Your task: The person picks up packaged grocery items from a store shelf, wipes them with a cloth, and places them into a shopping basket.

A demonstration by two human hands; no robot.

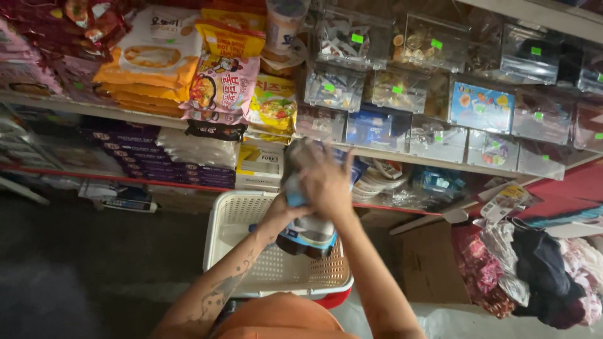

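The bottle (pixel 309 233), dark with a blue label, hangs over the white basket (pixel 232 220), both hands on it. The right hand (pixel 326 182) is clenched over its top; the left hand (pixel 286 210) seems to grasp its side, though blur hides the fingers. Behind stand shelves (pixel 75 107) of noodle packs (pixel 221 85) and clear boxes (pixel 352 37). If either grip loosens, the bottle could drop hard into the basket
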